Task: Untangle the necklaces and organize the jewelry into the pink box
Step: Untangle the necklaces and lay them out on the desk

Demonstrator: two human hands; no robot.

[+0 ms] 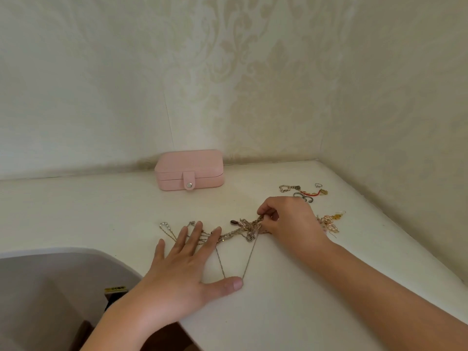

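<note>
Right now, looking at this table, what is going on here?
A person is working on a tangle of necklaces on a white table. The left hand lies flat with its fingers spread, pressing on one end of the tangle, and a thin chain runs down to its thumb. The right hand pinches the knot at the other end. The pink box stands shut at the back by the wall. Loose pieces of jewelry lie to the right.

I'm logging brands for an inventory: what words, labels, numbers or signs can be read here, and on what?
Yellow label on a dark object at lower left: dark characters, too blurred to read.
Pink box: no text, only a plain snap.
Tangled necklaces: no lettering visible.
Nothing else carries writing.
</note>
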